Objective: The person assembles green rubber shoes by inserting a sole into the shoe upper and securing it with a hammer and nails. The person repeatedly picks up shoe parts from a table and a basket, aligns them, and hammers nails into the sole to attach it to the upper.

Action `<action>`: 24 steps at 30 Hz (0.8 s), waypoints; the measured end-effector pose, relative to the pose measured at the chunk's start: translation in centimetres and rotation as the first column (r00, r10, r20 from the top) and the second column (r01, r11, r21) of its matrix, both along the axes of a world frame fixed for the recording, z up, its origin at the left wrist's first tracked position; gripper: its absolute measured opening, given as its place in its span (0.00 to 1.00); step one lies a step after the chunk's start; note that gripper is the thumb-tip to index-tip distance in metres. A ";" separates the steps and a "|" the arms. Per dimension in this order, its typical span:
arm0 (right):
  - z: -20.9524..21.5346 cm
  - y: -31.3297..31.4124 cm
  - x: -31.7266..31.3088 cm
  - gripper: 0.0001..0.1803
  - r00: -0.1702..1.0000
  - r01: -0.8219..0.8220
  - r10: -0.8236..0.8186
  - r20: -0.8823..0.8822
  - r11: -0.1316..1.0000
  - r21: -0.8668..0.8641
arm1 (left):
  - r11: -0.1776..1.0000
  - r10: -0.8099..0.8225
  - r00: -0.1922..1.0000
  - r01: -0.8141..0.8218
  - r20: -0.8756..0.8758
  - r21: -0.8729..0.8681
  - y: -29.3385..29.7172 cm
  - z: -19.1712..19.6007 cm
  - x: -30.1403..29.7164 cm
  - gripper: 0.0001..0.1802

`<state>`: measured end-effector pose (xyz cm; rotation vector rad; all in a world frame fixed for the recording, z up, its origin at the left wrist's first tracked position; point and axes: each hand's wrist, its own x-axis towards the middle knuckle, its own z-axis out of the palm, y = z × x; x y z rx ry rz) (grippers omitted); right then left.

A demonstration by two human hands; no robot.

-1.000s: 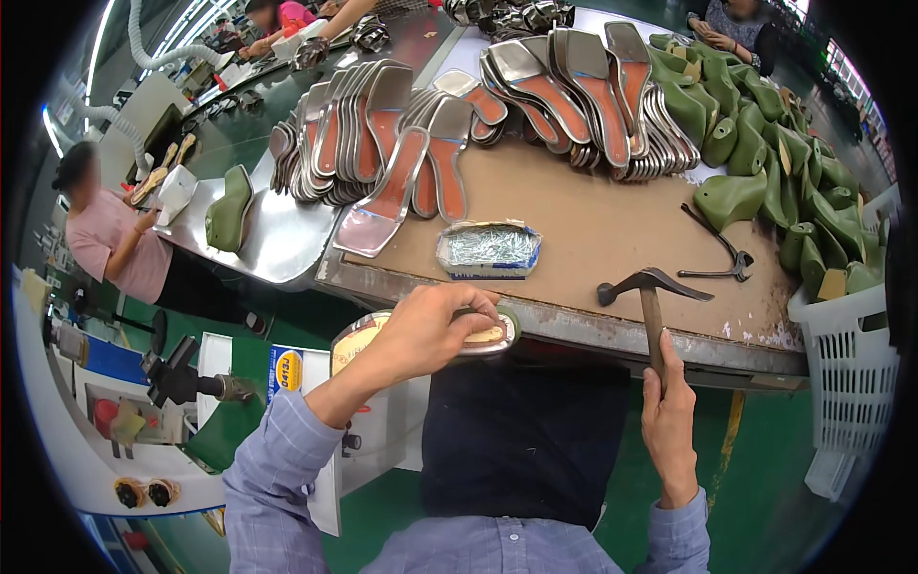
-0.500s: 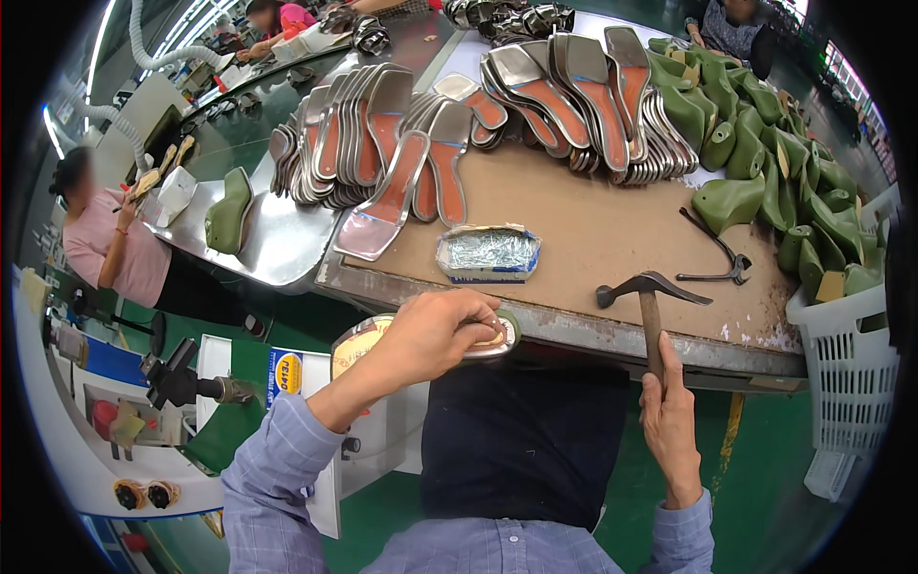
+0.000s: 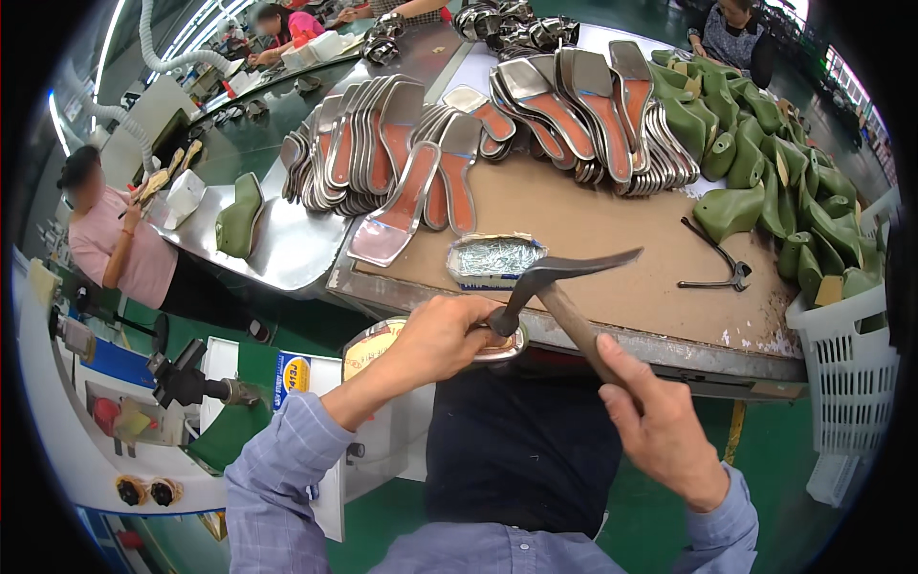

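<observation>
My left hand lies closed over a shoe last with a pale insole on its upturned face, held just off the table's near edge. Its thumb and fingertips press together near the heel end; anything small pinched there is hidden. Wrapped round the wooden handle of a hammer, my right hand holds it tilted to the left. The hammer's dark head has its striking face down at the heel end, right beside my left fingertips. A box of nails sits on the table just beyond.
Rows of insoles stand along the brown table. Pincers lie at the right, before heaped green shoe lasts and a white basket. A single green last rests on the metal table left. Other people work beyond.
My right hand has brought the hammer left and down, so its head now meets the heel end of the last. The left hand stays on the last. The view has shifted slightly.
</observation>
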<state>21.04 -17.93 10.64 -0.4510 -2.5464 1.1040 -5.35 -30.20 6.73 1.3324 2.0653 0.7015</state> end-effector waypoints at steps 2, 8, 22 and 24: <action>0.4 0.1 0.1 0.27 0.997 0.026 -0.031 -0.069 0.997 -0.075 | 0.999 -0.034 0.989 0.037 -0.141 0.014 -0.2 0.8 0.2 0.17; -2.5 0.5 4.0 0.27 0.936 0.298 -0.337 -0.101 0.912 -0.283 | 0.991 -0.120 0.843 0.135 -0.525 -0.010 -3.2 0.6 -0.8 0.35; -2.7 0.4 1.8 0.29 0.974 0.116 -0.111 -0.198 0.993 0.014 | 0.995 -0.103 0.892 0.100 -0.441 -0.030 -2.4 0.3 -0.6 0.31; -1.9 1.0 1.3 0.29 0.978 0.037 -0.010 -0.207 0.991 0.126 | 0.993 -0.113 0.879 0.109 -0.463 -0.035 -2.3 0.3 -0.5 0.32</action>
